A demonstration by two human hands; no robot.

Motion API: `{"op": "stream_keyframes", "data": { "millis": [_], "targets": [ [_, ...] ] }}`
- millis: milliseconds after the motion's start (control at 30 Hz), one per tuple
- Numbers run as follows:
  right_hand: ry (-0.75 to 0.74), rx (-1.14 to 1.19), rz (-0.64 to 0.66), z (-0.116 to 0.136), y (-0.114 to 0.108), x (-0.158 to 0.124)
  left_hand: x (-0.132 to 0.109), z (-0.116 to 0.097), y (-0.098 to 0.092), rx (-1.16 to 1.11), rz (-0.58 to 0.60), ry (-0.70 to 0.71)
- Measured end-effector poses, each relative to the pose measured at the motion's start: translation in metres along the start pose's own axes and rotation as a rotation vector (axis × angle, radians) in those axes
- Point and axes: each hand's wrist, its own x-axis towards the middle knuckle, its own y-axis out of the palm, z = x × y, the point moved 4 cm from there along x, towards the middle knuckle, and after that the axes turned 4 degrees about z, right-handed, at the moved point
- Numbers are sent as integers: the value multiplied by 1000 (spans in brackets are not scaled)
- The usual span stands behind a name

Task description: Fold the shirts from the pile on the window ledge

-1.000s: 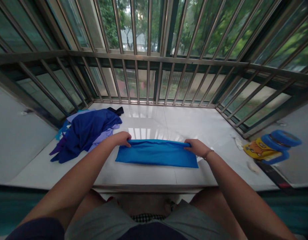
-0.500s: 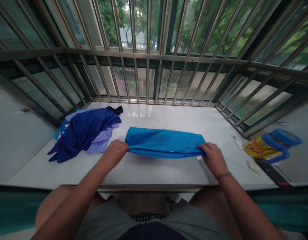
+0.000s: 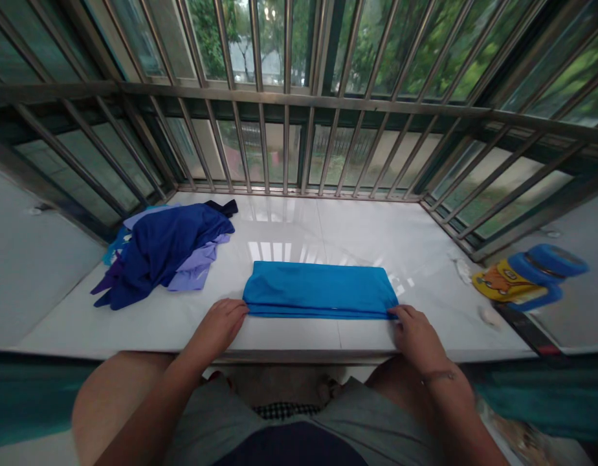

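A bright blue piece of clothing (image 3: pixel 320 288), folded into a long flat strip, lies on the white tiled sill (image 3: pixel 289 335) before me. Its layered edges face my body. My left hand (image 3: pixel 227 317) pinches the near left corner between thumb and fingers. At the near right corner, my right hand (image 3: pixel 413 325) grips the cloth the same way, a thin bracelet on its wrist. What kind of garment it is cannot be made out in its folded form.
A loose heap of dark blue, lavender and purple clothes (image 3: pixel 166 249) lies at the left. On the right stands a yellow and blue bottle (image 3: pixel 515 281), close to a dark flat object (image 3: pixel 527 329). Metal window bars (image 3: pixel 299 97) rise behind the sill.
Both hands have come down and nearer to my body with the folded blue cloth. It hung slightly above the sill before and now rests flat on it.
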Motion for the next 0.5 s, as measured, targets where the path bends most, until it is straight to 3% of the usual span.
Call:
{"op": "stream_keyframes", "data": {
  "millis": [167, 233, 367, 500],
  "targets": [
    [165, 19, -192, 4, -5, 5, -6, -7, 1, -61, -38, 4],
    [136, 7, -241, 12, -9, 9, -6, -9, 0, -119, -60, -37],
    [-37, 17, -116, 31, -5, 18, -3, -2, -3, -221, -172, -276],
    [-80, 41, -62, 30, 3, 21, 11, 10, 1, -263, -198, -526]
  ]
}}
